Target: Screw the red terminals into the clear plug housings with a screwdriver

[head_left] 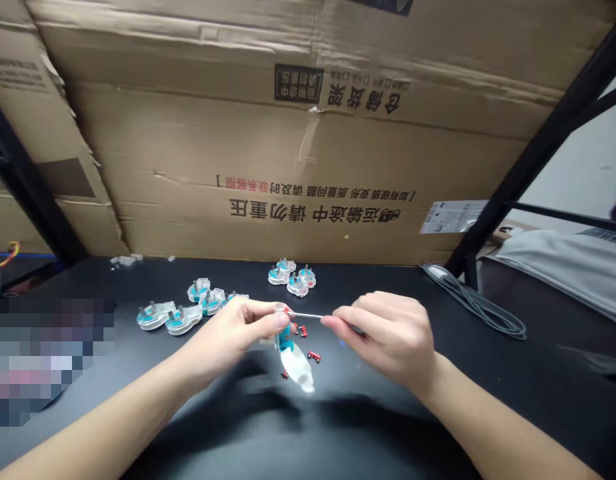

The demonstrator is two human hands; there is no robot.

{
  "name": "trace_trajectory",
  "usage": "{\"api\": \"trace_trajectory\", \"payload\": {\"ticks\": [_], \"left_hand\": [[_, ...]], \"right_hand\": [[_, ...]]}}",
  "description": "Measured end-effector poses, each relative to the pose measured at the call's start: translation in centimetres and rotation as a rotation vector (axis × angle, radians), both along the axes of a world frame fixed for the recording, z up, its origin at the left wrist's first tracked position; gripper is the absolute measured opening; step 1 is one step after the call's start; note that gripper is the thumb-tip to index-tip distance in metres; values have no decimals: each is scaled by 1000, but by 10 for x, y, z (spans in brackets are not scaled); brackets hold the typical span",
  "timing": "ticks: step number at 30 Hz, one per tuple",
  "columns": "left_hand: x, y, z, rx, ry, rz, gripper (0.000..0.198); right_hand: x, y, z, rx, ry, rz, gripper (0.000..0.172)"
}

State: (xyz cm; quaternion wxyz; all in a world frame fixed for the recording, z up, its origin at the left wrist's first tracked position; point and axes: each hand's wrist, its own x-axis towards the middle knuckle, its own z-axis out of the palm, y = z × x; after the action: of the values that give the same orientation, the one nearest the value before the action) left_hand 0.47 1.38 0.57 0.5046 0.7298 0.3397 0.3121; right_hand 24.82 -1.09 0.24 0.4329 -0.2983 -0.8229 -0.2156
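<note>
My left hand point(233, 337) pinches a white and teal plastic piece point(297, 365) near its upper end, and the piece hangs tilted over the black table. In my right hand point(388, 333) is a thin metal rod point(307, 315), its handle mostly hidden by the fingers. The rod's tip meets a small red part point(287, 310) at my left fingertips. Small red and black parts point(314, 357) lie on the table behind and beside the plastic piece.
Clear and teal plug-like pieces point(183, 320) stand at the left, with more point(298, 285) at the back middle. A grey coiled cable point(481, 307) lies right. Cardboard point(318, 153) walls the back. Clear scraps point(127, 260) sit back left.
</note>
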Motion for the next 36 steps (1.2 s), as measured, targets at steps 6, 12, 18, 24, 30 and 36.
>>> {"api": "trace_trajectory", "payload": {"ticks": [6, 12, 18, 24, 30, 36], "left_hand": [[-8, 3, 3, 187, -25, 132, 29], [-11, 1, 7, 356, 33, 149, 28], [-9, 0, 5, 243, 8, 118, 30], [-10, 1, 3, 256, -8, 124, 28], [-10, 1, 2, 219, -69, 115, 27], [-10, 0, 3, 222, -64, 127, 26]], "right_hand": [[-4, 2, 2, -677, 576, 202, 8], [0, -2, 0, -732, 512, 200, 14], [5, 0, 0, -490, 516, 274, 43], [9, 4, -3, -527, 496, 272, 32], [7, 4, -5, -546, 497, 285, 34], [7, 3, -2, -455, 520, 310, 44]]}}
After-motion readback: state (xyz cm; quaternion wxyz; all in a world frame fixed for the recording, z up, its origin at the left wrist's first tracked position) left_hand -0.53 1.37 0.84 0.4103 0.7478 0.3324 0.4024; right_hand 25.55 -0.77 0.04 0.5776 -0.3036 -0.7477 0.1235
